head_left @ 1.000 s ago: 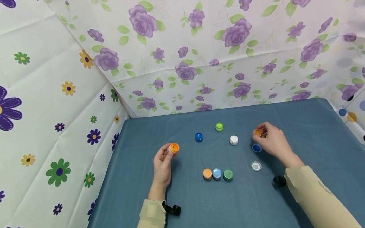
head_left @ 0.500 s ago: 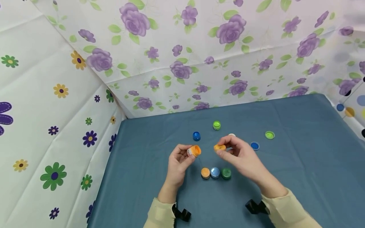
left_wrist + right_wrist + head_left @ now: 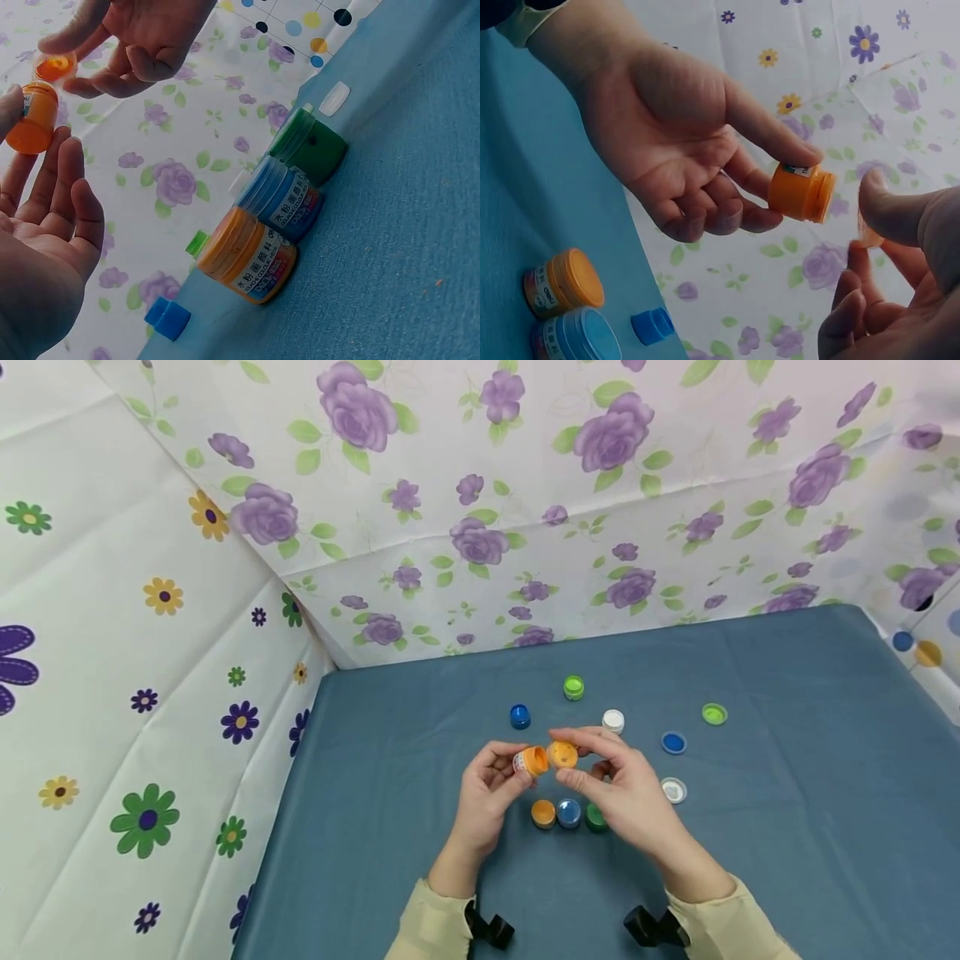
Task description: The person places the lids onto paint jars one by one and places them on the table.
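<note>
My left hand grips a small orange paint jar, uncapped and tilted with its mouth toward the right. Thumb and fingers of my right hand pinch the jar's orange lid by its edge. Paint-smeared inside and all, the lid is held up close beside the jar mouth. In the right wrist view a narrow gap shows between the orange jar and the lid. Both hands are raised over the table, just behind a row of three capped jars: orange, light blue and green.
Farther back stand uncapped jars of blue, light green and white. To the right lie a light green lid, a blue lid and a white lid. Flowered sheets border the blue tablecloth.
My right hand has brought the orange lid leftward from the table's right side to the jar mouth, turning its inside into view. My left hand has shifted right with the jar.
</note>
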A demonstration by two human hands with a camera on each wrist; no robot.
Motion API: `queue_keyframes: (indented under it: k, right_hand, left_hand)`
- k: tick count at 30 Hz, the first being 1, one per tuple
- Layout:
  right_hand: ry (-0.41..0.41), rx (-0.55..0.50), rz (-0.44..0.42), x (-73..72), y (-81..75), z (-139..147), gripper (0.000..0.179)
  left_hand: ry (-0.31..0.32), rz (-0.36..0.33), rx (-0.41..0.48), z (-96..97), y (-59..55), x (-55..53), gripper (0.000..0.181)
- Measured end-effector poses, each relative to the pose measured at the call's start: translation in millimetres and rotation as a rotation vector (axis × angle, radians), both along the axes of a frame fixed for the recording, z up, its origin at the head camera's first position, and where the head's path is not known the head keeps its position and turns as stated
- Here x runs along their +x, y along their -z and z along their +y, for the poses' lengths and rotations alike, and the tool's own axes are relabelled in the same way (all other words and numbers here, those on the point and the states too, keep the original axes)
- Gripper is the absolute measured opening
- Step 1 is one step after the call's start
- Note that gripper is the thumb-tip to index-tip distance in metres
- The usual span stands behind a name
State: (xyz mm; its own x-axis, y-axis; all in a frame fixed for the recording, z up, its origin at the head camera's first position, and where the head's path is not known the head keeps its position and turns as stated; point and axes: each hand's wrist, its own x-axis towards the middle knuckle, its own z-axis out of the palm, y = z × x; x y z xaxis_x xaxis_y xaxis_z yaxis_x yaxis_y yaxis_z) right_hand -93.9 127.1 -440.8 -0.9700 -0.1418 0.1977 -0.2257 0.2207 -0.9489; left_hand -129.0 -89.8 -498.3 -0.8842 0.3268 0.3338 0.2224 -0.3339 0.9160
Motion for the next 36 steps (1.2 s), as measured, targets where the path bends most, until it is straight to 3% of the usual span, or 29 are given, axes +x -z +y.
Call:
queue_keyframes:
  k: [6, 15, 21, 25, 30, 36]
  right_hand:
    - [0.014, 0.105, 0.037, 2.5, -4.0, -2.4, 0.043]
    - [0.032, 0.262, 0.172, 5.9, -5.5, -6.8, 0.048]
    - [0.023, 0.297, 0.238, 5.0, -5.4, -8.3, 0.051]
    - [0.014, 0.316, 0.250, 4.4, -4.7, -8.6, 0.051]
    - [0.033, 0.378, 0.257, 5.0, -7.3, -8.6, 0.047]
    - [0.077, 0.522, 0.214, 7.4, -13.6, -12.1, 0.034]
  left_hand:
    - [0.011, -0.012, 0.005, 1.1, -1.1, 1.1, 0.033]
    - [0.026, -0.027, 0.002, 0.0, -1.5, 1.5, 0.036]
    - [0.060, -0.019, -0.034, -1.5, -0.7, -0.2, 0.058]
    - [0.073, -0.019, -0.046, -2.1, -0.7, -1.3, 0.064]
    - [0.082, -0.011, -0.054, -3.3, -0.3, -1.7, 0.057]
    - [0.112, 0.039, -0.079, -5.1, 1.2, -1.0, 0.044]
